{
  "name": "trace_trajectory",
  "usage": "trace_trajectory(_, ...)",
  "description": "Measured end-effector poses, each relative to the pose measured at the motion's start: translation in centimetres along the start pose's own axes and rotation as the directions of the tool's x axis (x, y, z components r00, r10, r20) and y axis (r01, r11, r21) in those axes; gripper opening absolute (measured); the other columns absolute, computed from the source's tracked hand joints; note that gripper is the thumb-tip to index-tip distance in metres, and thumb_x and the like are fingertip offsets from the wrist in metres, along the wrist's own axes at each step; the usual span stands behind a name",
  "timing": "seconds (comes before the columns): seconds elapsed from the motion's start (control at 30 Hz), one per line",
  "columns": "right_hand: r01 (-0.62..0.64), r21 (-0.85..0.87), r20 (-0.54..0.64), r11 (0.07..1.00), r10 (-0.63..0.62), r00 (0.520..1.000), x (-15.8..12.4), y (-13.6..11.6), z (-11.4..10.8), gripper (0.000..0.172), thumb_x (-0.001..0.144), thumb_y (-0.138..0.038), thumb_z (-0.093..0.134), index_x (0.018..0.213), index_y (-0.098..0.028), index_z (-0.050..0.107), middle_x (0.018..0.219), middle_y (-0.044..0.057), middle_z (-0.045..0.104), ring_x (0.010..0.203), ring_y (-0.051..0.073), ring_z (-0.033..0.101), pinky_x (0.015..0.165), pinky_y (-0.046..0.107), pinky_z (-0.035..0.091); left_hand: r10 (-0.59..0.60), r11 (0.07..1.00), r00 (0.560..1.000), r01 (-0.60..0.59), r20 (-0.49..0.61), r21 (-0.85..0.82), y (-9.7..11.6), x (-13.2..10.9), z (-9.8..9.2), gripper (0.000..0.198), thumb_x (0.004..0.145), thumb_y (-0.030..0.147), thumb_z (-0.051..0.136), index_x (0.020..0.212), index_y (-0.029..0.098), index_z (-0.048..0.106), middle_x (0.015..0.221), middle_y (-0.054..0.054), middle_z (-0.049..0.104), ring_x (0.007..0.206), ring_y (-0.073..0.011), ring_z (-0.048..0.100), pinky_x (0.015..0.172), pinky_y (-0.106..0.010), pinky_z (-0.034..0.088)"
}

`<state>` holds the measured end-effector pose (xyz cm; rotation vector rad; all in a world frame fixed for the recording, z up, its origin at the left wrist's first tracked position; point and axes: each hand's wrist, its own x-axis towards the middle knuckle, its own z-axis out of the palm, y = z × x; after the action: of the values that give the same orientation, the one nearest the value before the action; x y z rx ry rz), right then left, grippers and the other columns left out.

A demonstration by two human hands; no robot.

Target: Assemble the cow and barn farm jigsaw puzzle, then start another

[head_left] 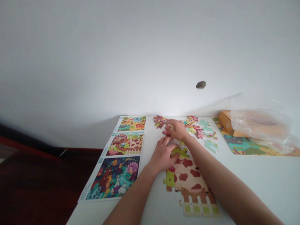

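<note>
A partly joined jigsaw puzzle (187, 178) lies on the white table, showing a brown-spotted cow above a white fence. My left hand (164, 154) rests at its upper left edge, thumb apart from the fingers and lying over the green part. Farther back, my right hand (177, 128) reaches across to the left over loose puzzle pieces, its fingers apart. Its fingertips are close to a cluster of red pieces (159, 120). Another red piece (166, 133) sits under that hand, partly hidden. I cannot see any piece lifted by either hand.
To the left lies a picture sheet (126, 143) with three printed scenes. Loose barn pieces (198, 129) and teal-backed pieces (212, 146) are scattered at the back. A clear plastic bag (262, 122) and orange box (226, 122) rest on a colourful sheet (248, 145) beside the wall.
</note>
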<state>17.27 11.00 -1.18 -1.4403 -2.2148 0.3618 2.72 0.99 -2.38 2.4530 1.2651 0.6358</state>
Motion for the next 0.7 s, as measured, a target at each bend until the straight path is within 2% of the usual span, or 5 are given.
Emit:
trace_trajectory(0.13,-0.019,-0.123,0.075,0.992,0.028,0.997,3.7,-1.6,1.1,0.045,0.092,-0.043,0.056,0.135,-0.028,0.058,0.145,0.009,0.052,0.129,0.029,0.05,0.103,0.045,0.041,0.008,1.0,1.0,-0.008,-0.012,-0.011,-0.3,-0.1,0.4,0.031,0.083,0.03,0.069,0.114,0.029,0.07,0.134,-0.008,0.052,0.128,-0.0298,0.043,0.109,-0.049,0.039)
trace_trajectory(0.27,0.03,-0.143,0.155,0.989,-0.008,0.988,6.0,-2.5,2.1,0.044,0.085,-0.043,0.067,0.126,-0.03,0.064,0.137,0.009,0.058,0.121,0.031,0.054,0.098,0.047,0.042,0.006,1.0,0.999,-0.007,-0.049,-0.028,-0.4,-0.2,0.5,0.03,0.082,0.026,0.068,0.112,0.028,0.07,0.131,-0.008,0.055,0.127,-0.0286,0.045,0.108,-0.046,0.04)
trace_trajectory(0.4,0.038,-0.181,0.144,0.983,-0.012,0.99,5.1,-1.7,2.0,0.032,0.082,-0.039,0.071,0.109,-0.023,0.071,0.12,0.013,0.063,0.112,0.032,0.057,0.096,0.047,0.041,0.01,0.999,0.999,-0.012,-0.049,-0.048,-0.2,-0.2,0.4,0.029,0.083,0.024,0.067,0.111,0.028,0.071,0.131,-0.006,0.056,0.126,-0.0278,0.045,0.109,-0.046,0.039)
trace_trajectory(0.57,-0.011,-0.163,0.047,0.987,0.019,0.999,2.0,0.7,1.4,0.022,0.087,-0.034,0.064,0.103,-0.021,0.069,0.116,0.009,0.062,0.106,0.023,0.058,0.094,0.035,0.044,-0.001,0.999,1.0,0.0,-0.029,-0.051,-0.2,-0.1,0.2,0.028,0.084,0.028,0.067,0.112,0.027,0.071,0.129,-0.006,0.057,0.123,-0.0283,0.046,0.108,-0.048,0.04)
trace_trajectory(0.7,-0.125,-0.101,-0.204,0.987,0.103,0.974,0.0,2.7,1.3,0.025,0.089,-0.026,0.056,0.11,-0.018,0.068,0.117,0.011,0.062,0.109,0.022,0.057,0.1,0.034,0.042,0.009,0.999,1.0,-0.009,-0.026,-0.034,-0.3,0.0,0.3,0.028,0.084,0.028,0.068,0.111,0.026,0.07,0.13,-0.006,0.056,0.124,-0.0284,0.045,0.108,-0.047,0.04)
